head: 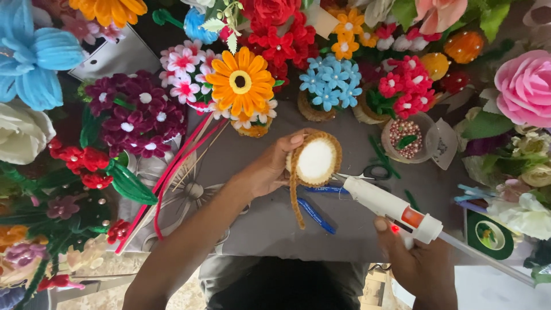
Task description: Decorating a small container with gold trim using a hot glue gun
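The left hand point(270, 166) curls its fingers around a white foam disc point(315, 159) edged with brown pipe cleaner point(295, 198), held upright mid-table. The right hand point(416, 261), near right, grips a white glue gun point(390, 206), its nozzle apparently touching the disc's rim. Pipe-cleaner flowers point(241, 83) crowd the far side.

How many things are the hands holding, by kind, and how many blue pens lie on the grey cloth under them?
White round foam piece with brown pipe-cleaner edging, in the left hand: 1
White glue gun, in the right hand: 1
Blue pens on the grey cloth: 2, one and another
Total: 4
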